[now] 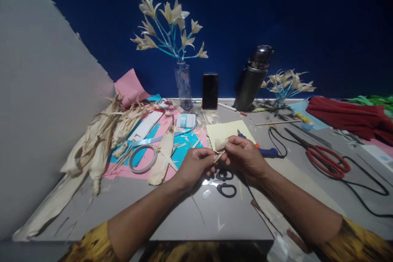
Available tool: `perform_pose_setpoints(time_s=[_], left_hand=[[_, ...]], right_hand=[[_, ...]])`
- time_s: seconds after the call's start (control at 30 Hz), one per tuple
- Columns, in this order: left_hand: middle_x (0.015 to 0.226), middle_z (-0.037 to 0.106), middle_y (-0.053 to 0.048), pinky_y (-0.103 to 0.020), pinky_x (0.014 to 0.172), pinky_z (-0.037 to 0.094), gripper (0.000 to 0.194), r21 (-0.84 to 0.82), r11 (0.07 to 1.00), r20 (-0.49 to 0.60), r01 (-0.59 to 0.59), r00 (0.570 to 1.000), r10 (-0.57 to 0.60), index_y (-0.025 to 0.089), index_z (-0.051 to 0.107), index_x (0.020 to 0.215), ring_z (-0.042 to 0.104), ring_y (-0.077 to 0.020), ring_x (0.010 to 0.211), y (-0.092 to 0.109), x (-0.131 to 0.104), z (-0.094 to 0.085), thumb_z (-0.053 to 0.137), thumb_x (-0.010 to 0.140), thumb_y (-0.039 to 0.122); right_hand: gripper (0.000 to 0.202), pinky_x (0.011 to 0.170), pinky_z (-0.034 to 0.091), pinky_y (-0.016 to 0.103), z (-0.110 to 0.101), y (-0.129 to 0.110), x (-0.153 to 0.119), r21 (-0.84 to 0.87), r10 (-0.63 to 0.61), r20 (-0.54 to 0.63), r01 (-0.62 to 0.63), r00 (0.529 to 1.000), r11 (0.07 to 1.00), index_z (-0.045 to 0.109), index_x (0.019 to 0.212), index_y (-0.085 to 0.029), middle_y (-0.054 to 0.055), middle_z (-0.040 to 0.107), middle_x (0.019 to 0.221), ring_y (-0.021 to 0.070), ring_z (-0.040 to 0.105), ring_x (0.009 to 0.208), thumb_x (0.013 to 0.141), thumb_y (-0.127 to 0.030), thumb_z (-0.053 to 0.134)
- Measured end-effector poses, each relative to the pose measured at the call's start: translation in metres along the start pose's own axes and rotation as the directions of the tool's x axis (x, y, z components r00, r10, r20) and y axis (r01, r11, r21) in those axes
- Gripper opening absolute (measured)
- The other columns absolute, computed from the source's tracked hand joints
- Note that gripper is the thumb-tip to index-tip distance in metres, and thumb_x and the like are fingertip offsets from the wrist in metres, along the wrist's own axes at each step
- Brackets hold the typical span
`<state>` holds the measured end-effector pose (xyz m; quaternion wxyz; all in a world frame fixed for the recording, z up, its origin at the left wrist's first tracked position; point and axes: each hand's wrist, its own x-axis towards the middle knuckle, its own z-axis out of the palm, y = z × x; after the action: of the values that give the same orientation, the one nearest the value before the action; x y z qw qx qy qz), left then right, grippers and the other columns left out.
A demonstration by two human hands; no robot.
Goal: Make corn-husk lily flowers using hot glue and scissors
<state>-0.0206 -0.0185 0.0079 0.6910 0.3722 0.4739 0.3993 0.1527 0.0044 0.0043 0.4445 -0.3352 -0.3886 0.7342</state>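
Note:
My left hand (pixel 194 167) is closed, pinching a thin pale stick (pixel 219 156) between thumb and fingers. My right hand (pixel 245 156) meets it over the middle of the table, its fingers closed on a small pale piece of corn husk (pixel 221 144) beside the stick. Whether husk and stick are joined cannot be made out. Just below the hands lie black-handled scissors (pixel 227 190), their blades partly hidden by my left hand. Behind the fingers is a pale yellow sheet of paper (pixel 233 128). A blue glue gun (pixel 266 152) rests right of my right hand, partly covered.
Dried corn husks (pixel 101 147) and a tape roll (pixel 132 163) lie left on coloured paper. At the back stand a bottle of husk flowers (pixel 183 86), a phone (pixel 210 92) and a tilted flask (pixel 253 80). Red-handled scissors (pixel 333 163) and a black cord lie right.

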Motion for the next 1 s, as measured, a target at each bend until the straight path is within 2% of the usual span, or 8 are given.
perform_pose_setpoints(time_s=[0.13, 0.3, 0.4, 0.5, 0.7, 0.83, 1.0], left_hand=[[0.055, 0.06, -0.001, -0.019, 0.045, 0.038, 0.033, 0.0, 1.0, 0.005, -0.012, 1.0, 0.012, 0.011, 0.07, 0.073, 0.049, -0.0069, 0.044, -0.004, 0.002, -0.006, 0.083, 0.066, 0.04], [0.058, 0.062, -0.004, -0.02, 0.04, 0.035, 0.045, -0.044, 0.999, 0.078, -0.028, 0.996, 0.032, 0.012, 0.067, 0.072, 0.049, -0.0082, 0.041, -0.001, 0.003, -0.013, 0.072, 0.076, 0.057], [0.064, 0.063, -0.004, -0.018, 0.04, 0.031, 0.039, -0.067, 0.997, 0.109, -0.023, 0.994, 0.03, 0.012, 0.068, 0.073, 0.049, -0.0072, 0.045, 0.005, -0.002, -0.01, 0.079, 0.071, 0.049], [0.058, 0.059, -0.001, -0.018, 0.04, 0.029, 0.033, -0.004, 1.0, 0.108, -0.028, 0.994, 0.028, 0.011, 0.071, 0.073, 0.045, -0.0061, 0.044, 0.01, -0.006, -0.006, 0.083, 0.068, 0.041], [0.064, 0.063, -0.004, -0.018, 0.038, 0.033, 0.027, 0.126, 0.991, 0.023, -0.038, 0.999, 0.036, 0.011, 0.071, 0.07, 0.05, -0.0074, 0.044, 0.007, -0.004, -0.007, 0.08, 0.069, 0.036], [0.064, 0.064, -0.004, -0.018, 0.039, 0.036, 0.026, 0.128, 0.991, 0.02, -0.047, 0.999, 0.045, 0.012, 0.068, 0.071, 0.052, -0.0078, 0.046, 0.003, -0.002, -0.008, 0.077, 0.071, 0.036], [0.062, 0.061, -0.002, -0.016, 0.038, 0.035, 0.026, 0.125, 0.989, 0.047, -0.075, 0.996, 0.07, 0.012, 0.067, 0.073, 0.049, -0.0065, 0.045, 0.0, -0.002, -0.008, 0.075, 0.074, 0.037]], right_hand=[[0.025, 0.062, 0.053, 0.026, -0.001, 0.001, 0.0, -0.009, -0.007, -0.002, 0.007, 1.0, 1.0, 0.064, 0.077, -0.017, 0.003, 0.072, 0.066, 0.0135, 0.065, 0.057, 0.076, -0.035, 0.083], [0.026, 0.062, 0.052, 0.023, -0.003, 0.001, 0.0, -0.028, 0.004, -0.024, -0.005, 1.0, 1.0, 0.064, 0.077, -0.017, 0.004, 0.074, 0.067, 0.0126, 0.065, 0.058, 0.075, -0.034, 0.083], [0.028, 0.063, 0.053, 0.025, -0.002, 0.001, -0.001, -0.052, 0.001, -0.033, -0.002, 0.999, 0.999, 0.064, 0.078, -0.017, 0.006, 0.075, 0.068, 0.0145, 0.067, 0.06, 0.075, -0.036, 0.083], [0.029, 0.062, 0.054, 0.026, -0.001, 0.002, -0.002, -0.046, 0.016, -0.041, -0.017, 0.999, 0.999, 0.063, 0.078, -0.017, 0.006, 0.074, 0.068, 0.0157, 0.068, 0.06, 0.075, -0.037, 0.083], [0.026, 0.061, 0.052, 0.025, 0.0, 0.002, -0.002, -0.032, 0.03, -0.019, -0.03, 0.999, 0.999, 0.063, 0.078, -0.017, 0.005, 0.074, 0.068, 0.0135, 0.065, 0.057, 0.076, -0.034, 0.083], [0.027, 0.054, 0.048, 0.021, 0.0, 0.0, -0.001, -0.013, 0.03, -0.022, -0.03, 0.999, 0.999, 0.063, 0.076, -0.017, 0.003, 0.071, 0.062, 0.0104, 0.06, 0.05, 0.075, -0.034, 0.083], [0.027, 0.061, 0.052, 0.023, 0.002, 0.0, -0.002, 0.015, 0.051, -0.01, -0.051, 0.999, 0.999, 0.063, 0.077, -0.016, 0.005, 0.073, 0.066, 0.0121, 0.064, 0.057, 0.074, -0.033, 0.085]])
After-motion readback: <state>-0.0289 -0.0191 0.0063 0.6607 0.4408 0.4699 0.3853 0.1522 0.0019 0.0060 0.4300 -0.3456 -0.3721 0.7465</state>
